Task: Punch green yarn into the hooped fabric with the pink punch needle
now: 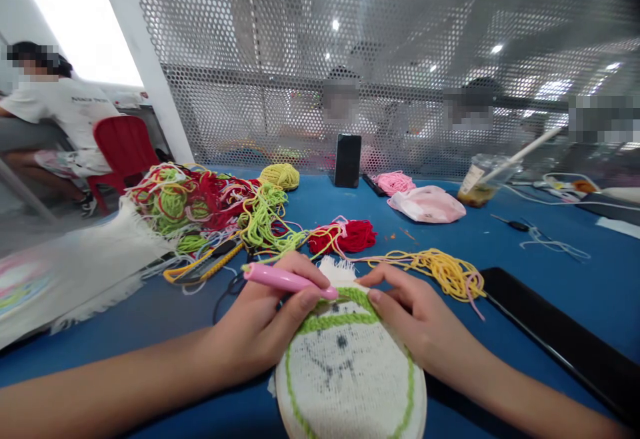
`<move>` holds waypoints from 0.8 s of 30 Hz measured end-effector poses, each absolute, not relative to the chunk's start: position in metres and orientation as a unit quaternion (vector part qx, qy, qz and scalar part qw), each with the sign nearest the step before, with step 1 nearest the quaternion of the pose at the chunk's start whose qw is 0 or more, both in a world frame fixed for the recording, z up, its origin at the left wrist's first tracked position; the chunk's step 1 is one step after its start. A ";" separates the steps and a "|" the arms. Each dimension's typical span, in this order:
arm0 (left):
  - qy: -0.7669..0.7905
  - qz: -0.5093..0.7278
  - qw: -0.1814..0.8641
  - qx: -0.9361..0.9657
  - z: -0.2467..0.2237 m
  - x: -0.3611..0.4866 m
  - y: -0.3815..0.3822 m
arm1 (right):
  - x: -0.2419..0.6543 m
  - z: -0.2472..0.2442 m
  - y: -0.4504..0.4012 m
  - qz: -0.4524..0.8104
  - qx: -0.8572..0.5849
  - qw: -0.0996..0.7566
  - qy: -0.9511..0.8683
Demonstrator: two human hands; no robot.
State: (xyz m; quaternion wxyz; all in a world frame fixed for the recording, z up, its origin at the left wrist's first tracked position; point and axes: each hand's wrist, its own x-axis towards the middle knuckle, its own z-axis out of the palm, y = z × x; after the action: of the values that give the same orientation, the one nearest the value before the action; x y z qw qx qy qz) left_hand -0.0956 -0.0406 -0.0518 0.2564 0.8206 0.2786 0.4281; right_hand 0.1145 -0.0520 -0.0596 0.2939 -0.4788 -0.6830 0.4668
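A pink punch needle [280, 279] is gripped in my left hand [273, 312], its tip resting at the top of the green yarn outline. Beneath it lies an embroidery hoop [423, 405] stretched with off-white cloth [360, 385]. Green yarn stitching [345, 319] forms a band and a curved outline, with a dark drawn face below the band. My right hand [413, 312] pinches the hoop's upper right rim between thumb and fingers. Light green yarn [246, 267] comes out of the punch needle's back end.
Tangled yarn [195, 199] heaps at the left, beside a utility knife [210, 265]. Red yarn [350, 236] and yellow yarn [445, 269] lie beyond my hands. A black phone [347, 161] stands by the perforated screen [280, 39]. A drink cup [483, 182] and a long black device [560, 339] are right.
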 end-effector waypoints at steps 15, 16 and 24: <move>0.296 0.443 0.300 0.792 -0.053 -0.096 -0.039 | 0.113 -0.057 -0.051 0.448 -0.478 0.284 -0.700; 0.295 0.452 0.312 0.781 -0.055 -0.097 -0.040 | 0.114 -0.057 -0.050 0.450 -0.477 0.282 -0.700; 0.275 0.463 0.327 0.777 -0.060 -0.101 -0.043 | 0.115 -0.054 -0.049 0.451 -0.476 0.280 -0.701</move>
State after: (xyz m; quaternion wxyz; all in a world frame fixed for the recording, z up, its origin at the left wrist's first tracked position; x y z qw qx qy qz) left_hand -0.1009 -0.0426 -0.0597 0.3272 0.7767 0.2752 0.4626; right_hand 0.1149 -0.0486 -0.0545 0.2800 -0.4759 -0.7015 0.4506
